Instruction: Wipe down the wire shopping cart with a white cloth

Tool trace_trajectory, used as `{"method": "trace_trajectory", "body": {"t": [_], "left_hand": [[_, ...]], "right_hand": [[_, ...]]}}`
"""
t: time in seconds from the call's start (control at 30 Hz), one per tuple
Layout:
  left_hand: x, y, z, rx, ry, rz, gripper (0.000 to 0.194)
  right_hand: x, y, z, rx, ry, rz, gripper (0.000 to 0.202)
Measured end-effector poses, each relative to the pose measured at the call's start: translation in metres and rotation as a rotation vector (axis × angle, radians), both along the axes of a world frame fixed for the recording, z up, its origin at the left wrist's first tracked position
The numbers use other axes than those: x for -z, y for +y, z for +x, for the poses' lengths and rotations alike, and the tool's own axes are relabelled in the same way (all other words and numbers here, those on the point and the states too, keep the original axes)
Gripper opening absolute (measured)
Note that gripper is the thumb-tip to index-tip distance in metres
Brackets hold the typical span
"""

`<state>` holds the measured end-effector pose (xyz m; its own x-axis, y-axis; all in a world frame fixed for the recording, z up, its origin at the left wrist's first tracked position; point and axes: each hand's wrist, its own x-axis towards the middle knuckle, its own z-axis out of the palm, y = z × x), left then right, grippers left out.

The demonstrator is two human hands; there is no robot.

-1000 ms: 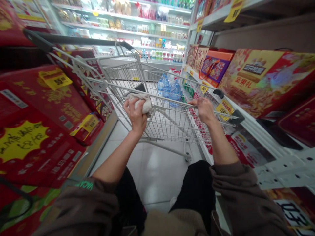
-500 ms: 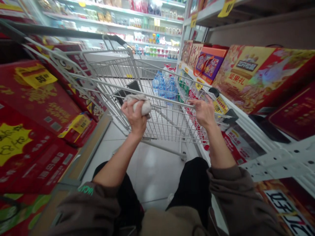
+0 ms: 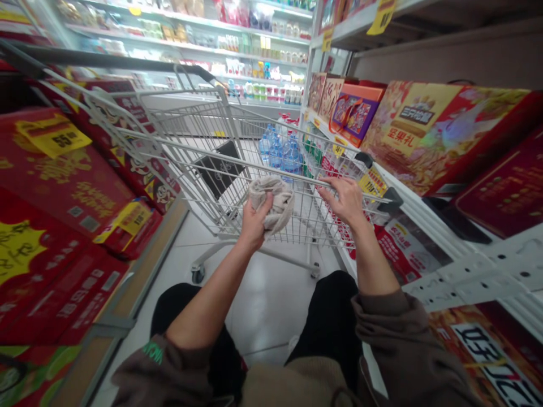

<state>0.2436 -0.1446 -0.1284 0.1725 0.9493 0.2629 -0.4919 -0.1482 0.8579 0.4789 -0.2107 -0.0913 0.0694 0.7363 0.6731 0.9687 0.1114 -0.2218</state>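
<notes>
A wire shopping cart [image 3: 203, 144] stands sideways in front of me, its dark handle at the upper left. My left hand [image 3: 255, 220] is closed on a bunched, greyish-white cloth [image 3: 275, 204] just in front of the cart's wire side. Whether the cloth touches the wires I cannot tell. Further right, my right hand [image 3: 344, 199] rests on the cart's top side rail, with its fingers bent over the bar and the thumb lower down. A black panel with a printed mark [image 3: 220, 169] shows through the wires.
Red gift boxes [image 3: 51, 169] with yellow price tags are stacked close on my left. On the right, a shelf holds snack gift boxes [image 3: 407, 135]. Large water bottles [image 3: 282, 150] stand beyond the cart, before a lit refrigerated display [image 3: 237, 51]. A caster [image 3: 198, 274] is near my knees.
My left hand has moved right and slightly down with the cloth, turning so more of its folds show. My right hand has settled lower on the rail, fingers closer together.
</notes>
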Motion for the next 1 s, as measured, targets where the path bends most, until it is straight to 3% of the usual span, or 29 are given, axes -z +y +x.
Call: {"method": "trace_trajectory", "body": {"t": [0.1, 0.3, 0.47, 0.6, 0.67, 0.77, 0.83, 0.87, 1.0], "left_hand": [[0.005, -0.008, -0.004, 0.182, -0.125, -0.253, 0.043], [0.016, -0.015, -0.003, 0.250, -0.223, -0.385, 0.029], [0.022, -0.024, -0.001, 0.346, -0.326, -0.403, 0.045], [0.026, -0.029, -0.004, 0.365, -0.375, -0.503, 0.053], [0.027, -0.029, -0.007, 0.352, -0.394, -0.523, 0.054], [0.031, -0.029, -0.013, 0.377, -0.427, -0.502, 0.058], [0.034, -0.029, -0.015, 0.386, -0.422, -0.500, 0.055], [0.036, -0.030, -0.015, 0.376, -0.406, -0.506, 0.050], [0.044, -0.033, -0.015, 0.327, -0.310, -0.521, 0.037]], "right_hand": [[0.001, 0.000, 0.000, 0.003, 0.042, -0.021, 0.062], [0.013, -0.012, -0.033, -0.138, 0.010, 0.124, 0.070], [0.033, -0.022, -0.084, -0.388, 0.056, 0.050, 0.068], [0.049, -0.023, -0.107, -0.606, 0.028, -0.054, 0.066], [0.057, -0.024, -0.107, -0.551, 0.064, -0.040, 0.078], [0.067, -0.025, -0.097, -0.382, 0.183, 0.059, 0.122], [0.071, -0.025, -0.090, -0.394, 0.207, 0.042, 0.129], [0.072, -0.024, -0.088, -0.420, 0.203, 0.009, 0.117], [0.068, -0.026, -0.088, -0.497, 0.278, -0.059, 0.025]]}}
